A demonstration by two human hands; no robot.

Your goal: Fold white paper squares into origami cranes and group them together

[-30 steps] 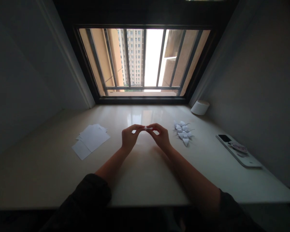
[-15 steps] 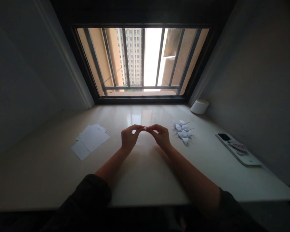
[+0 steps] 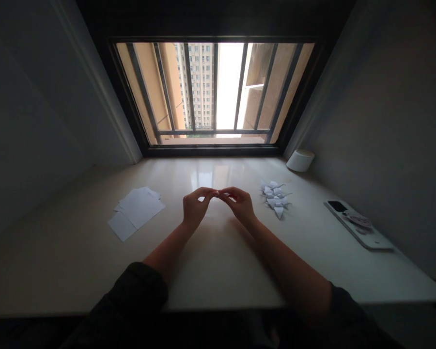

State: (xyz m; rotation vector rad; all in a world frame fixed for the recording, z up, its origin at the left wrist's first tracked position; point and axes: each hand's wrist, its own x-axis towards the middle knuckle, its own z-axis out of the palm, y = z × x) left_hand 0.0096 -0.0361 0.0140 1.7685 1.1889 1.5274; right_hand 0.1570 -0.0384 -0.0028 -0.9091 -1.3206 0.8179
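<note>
Over the middle of the windowsill counter, my left hand [image 3: 195, 207] and my right hand [image 3: 242, 203] meet at the fingertips. Both are closed in a pinch on a small folded piece of white paper [image 3: 217, 194], most of it hidden by the fingers. To the right of my right hand lies a cluster of small folded white paper figures [image 3: 275, 198] with thin pointed ends, like paper cranes. Flat white paper sheets [image 3: 140, 208] lie overlapping to the left of my left hand.
A phone in a pale case [image 3: 361, 228] rests at the right, near the wall. In the back right corner stands a white rounded object [image 3: 300, 161]. Beyond the pale counter [image 3: 218, 271] is a dark-framed window [image 3: 218, 151] with bars outside.
My right hand has shifted slightly left, and less of the white paper shows between the fingertips. Both hands keep their pinch; the sheets and paper figures stay in place.
</note>
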